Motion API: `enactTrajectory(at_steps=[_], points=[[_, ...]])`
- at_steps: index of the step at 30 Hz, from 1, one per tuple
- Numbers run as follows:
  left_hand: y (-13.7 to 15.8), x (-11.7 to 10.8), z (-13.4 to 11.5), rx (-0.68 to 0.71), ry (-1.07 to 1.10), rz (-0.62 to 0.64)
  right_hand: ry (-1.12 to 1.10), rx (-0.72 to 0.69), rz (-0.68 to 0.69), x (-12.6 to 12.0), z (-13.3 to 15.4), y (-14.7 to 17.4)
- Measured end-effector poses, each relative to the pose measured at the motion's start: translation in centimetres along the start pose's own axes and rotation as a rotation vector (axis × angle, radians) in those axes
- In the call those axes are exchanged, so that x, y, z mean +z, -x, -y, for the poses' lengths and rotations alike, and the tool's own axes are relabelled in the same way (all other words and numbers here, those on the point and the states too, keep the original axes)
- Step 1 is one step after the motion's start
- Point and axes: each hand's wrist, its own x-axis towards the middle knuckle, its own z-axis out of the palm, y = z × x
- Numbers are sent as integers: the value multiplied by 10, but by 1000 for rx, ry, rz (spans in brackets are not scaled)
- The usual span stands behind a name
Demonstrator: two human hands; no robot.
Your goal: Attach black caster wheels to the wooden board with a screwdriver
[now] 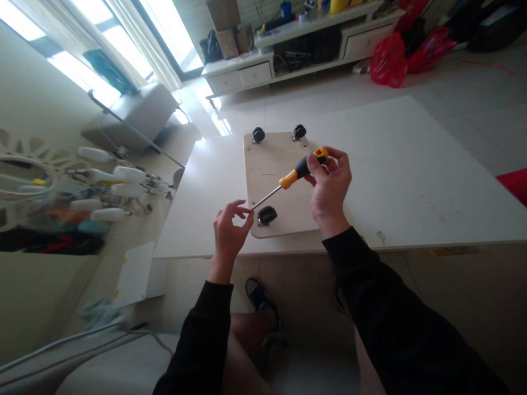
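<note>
My right hand (331, 181) is closed around the black-and-yellow handle of a screwdriver (294, 173), whose shaft slants down to the left. At the screwdriver's tip, the thumb and a finger of my left hand (231, 226) are pinched together; whatever is between them is too small to make out. Beneath lies a pale board (274, 164) with rounded corners. A black caster (267, 215) sits at its near left corner, just right of my left fingertips. Along the far edge stand two more casters, a left one (258, 135) and a right one (299, 131). My right hand and wrist hide part of the board's right side.
The board rests on a white table (411, 181), near its front edge. A small metal piece (381, 237) lies near that edge. Beyond are a low white cabinet (242, 77) and red plastic bags (389, 60). A lamp with white shades (129, 175) stands at left.
</note>
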Motion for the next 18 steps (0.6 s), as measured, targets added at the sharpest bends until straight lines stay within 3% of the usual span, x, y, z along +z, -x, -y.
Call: enactTrajectory(at_steps=[5,18], points=[[0,0,0,23,3,-10,-22,-3,13,0,-1,1],[2,-2,6,151,-92,30,151,-200,96,2,-4,3]])
